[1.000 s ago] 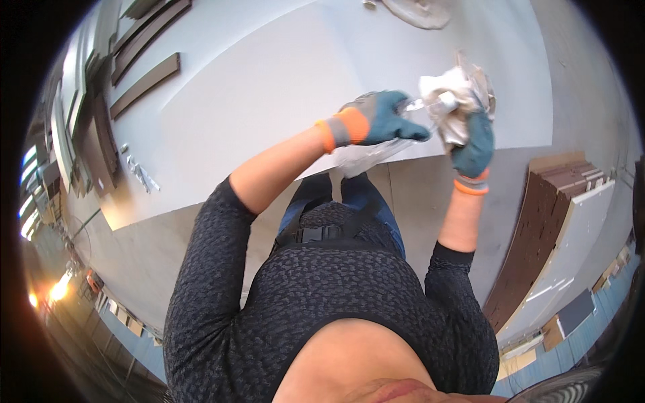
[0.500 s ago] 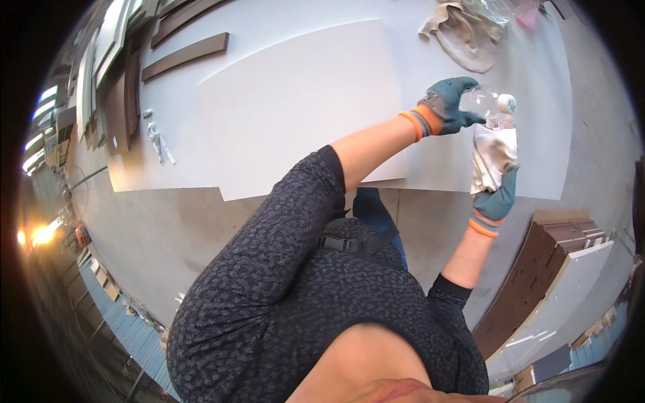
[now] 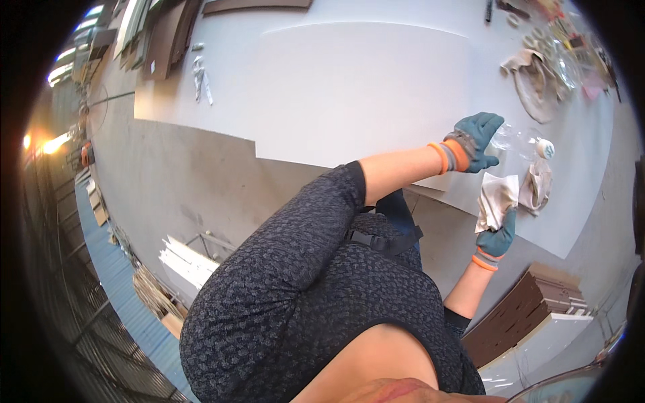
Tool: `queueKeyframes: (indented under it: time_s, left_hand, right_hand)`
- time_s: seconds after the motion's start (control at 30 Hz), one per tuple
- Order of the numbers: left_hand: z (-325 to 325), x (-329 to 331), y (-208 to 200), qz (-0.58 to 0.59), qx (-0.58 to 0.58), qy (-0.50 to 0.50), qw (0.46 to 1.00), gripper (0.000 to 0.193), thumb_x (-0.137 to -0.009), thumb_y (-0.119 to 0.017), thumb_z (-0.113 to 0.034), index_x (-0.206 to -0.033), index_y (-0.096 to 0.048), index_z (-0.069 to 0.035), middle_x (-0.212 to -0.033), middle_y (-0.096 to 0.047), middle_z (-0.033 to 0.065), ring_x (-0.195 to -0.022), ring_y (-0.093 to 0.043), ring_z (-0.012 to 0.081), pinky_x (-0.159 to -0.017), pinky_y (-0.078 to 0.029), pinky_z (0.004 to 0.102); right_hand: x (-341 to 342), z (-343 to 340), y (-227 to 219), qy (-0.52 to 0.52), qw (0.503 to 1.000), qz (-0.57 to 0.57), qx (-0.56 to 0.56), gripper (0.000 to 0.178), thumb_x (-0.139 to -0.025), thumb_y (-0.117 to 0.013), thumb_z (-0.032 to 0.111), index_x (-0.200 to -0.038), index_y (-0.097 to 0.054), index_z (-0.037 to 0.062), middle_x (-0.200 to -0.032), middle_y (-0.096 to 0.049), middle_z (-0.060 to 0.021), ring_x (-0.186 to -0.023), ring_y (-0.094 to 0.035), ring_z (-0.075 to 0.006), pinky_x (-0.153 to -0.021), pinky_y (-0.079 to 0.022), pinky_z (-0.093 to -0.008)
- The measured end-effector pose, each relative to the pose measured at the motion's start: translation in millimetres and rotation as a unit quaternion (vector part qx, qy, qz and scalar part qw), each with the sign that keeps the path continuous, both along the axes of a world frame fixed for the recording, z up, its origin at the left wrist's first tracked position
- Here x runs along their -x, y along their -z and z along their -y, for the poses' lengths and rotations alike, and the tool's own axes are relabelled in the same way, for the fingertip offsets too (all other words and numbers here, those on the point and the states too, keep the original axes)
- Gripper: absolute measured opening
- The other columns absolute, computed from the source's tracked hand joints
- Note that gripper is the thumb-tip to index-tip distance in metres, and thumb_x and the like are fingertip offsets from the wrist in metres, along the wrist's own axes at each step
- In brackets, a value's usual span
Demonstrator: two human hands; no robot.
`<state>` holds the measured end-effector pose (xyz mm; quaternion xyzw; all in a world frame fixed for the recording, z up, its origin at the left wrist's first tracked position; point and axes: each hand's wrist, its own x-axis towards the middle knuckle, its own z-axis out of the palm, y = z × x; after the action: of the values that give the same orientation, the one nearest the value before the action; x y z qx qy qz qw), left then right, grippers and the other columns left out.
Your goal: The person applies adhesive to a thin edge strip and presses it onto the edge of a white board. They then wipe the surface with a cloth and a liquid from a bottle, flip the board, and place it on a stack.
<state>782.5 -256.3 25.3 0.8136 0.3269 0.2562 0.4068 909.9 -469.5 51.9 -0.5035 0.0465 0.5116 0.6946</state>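
My left hand [image 3: 476, 142], in a teal-and-grey glove with an orange cuff, is open with its fingers spread, just beside a clear plastic bottle [image 3: 516, 141]. The bottle has a white cap [image 3: 545, 148] and appears to lie on the white table. Whether a fingertip still touches it I cannot tell. Nearer to me, my gloved right hand [image 3: 497, 236] is closed on a folded cream cloth [image 3: 497, 196], held up at the table's front edge. A second crumpled cloth [image 3: 535, 187] rests on the table beside the cap.
A large white panel [image 3: 363, 87] covers much of the table. At the far right lie a beige rag [image 3: 534, 87], clear plastic wrap [image 3: 568, 64] and small parts. Brown boards [image 3: 164, 40] are piled at the far left. Stacked brown panels [image 3: 514, 309] stand on the floor at my right.
My left hand has let go of the bottle and its fingers have spread. My right hand has drawn the cloth away from the bottle. The view has shifted, showing more of the table's right side.
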Motion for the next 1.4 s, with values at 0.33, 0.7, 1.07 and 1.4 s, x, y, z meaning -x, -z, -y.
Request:
queueKeyframes:
  time_s: [0.33,0.7,1.07,1.4]
  left_hand:
    - [69.5,284.4,-7.9,-0.012,0.097,-0.407,0.908,0.043,-0.091,-0.078,-0.016,-0.128,-0.066,-0.001,-0.123,-0.069,0.0143,-0.111,-0.066,0.0247,-0.098,-0.053,0.0367]
    - [178.3,523.9,71.7,0.042,0.253,-0.698,0.668,0.037,-0.100,-0.071,-0.026,-0.122,-0.063,0.002,-0.112,-0.070,0.0073,-0.100,-0.065,0.0157,-0.092,-0.054,0.0323]
    - [189.8,570.3,81.0,0.219,0.421,-0.658,0.585,0.024,-0.099,-0.069,-0.021,-0.117,-0.065,-0.005,-0.095,-0.064,-0.0007,-0.082,-0.057,0.0091,-0.075,-0.051,0.0281]
    - [192.1,593.4,85.2,0.234,0.455,-0.701,0.497,0.025,-0.099,-0.071,-0.025,-0.117,-0.065,-0.009,-0.098,-0.064,-0.0019,-0.082,-0.059,0.0103,-0.072,-0.050,0.0280]
  right_hand:
    - [88.2,-120.3,-6.7,-0.165,0.890,0.424,0.010,0.044,-0.108,-0.055,0.022,-0.141,-0.057,-0.0060,-0.136,-0.064,-0.0119,-0.125,-0.059,-0.0199,-0.108,-0.045,-0.0328]
    - [250.2,-217.6,96.6,-0.190,0.460,0.868,0.004,0.046,-0.100,-0.059,0.022,-0.145,-0.062,0.0114,-0.147,-0.062,-0.0102,-0.138,-0.056,-0.0301,-0.122,-0.034,-0.0465]
    - [487.8,-218.5,75.7,-0.420,0.412,0.746,-0.312,0.047,-0.090,-0.064,0.011,-0.137,-0.062,0.0095,-0.140,-0.062,-0.0139,-0.135,-0.055,-0.0327,-0.118,-0.041,-0.0467]
    - [483.2,-189.1,52.7,-0.498,0.374,0.707,-0.334,0.051,-0.086,-0.062,0.007,-0.137,-0.062,0.0107,-0.141,-0.060,-0.0118,-0.133,-0.057,-0.0322,-0.116,-0.043,-0.0463]
